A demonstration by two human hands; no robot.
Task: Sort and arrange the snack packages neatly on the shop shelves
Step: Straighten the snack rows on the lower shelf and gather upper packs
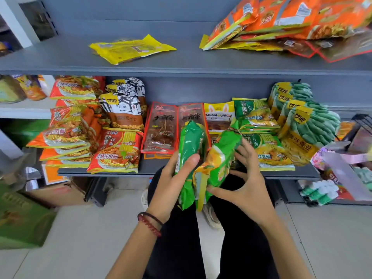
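Left hand [174, 179] grips a glossy green crinkled plastic noodle packet [191, 141] upright, thumb pressed across its front, fingers curled behind. Right hand [248, 185] cradles a second green-and-yellow pillow-shaped packet [219, 161], which is tilted; the thumb is under its lower end and the fingers spread along its far side. The two packets touch, held just in front of the lower grey metal shelf [100, 171], over the person's dark-clad knees.

On that shelf, a bare grey strip shows beside the left hand, below the flat red window-fronted skewer pouches [161, 127]. A red crinkly noodle packet [116, 152] sits at the front lip. Stacked green noodle packets [269, 152] lie right of the hands, next to puffy green bean bags [311, 121].

On the upper grey shelf [60, 64], a flat yellow foil pouch [130, 48] lies alone with wide room around it. A slumped heap of orange packets [281, 19] fills the right end.
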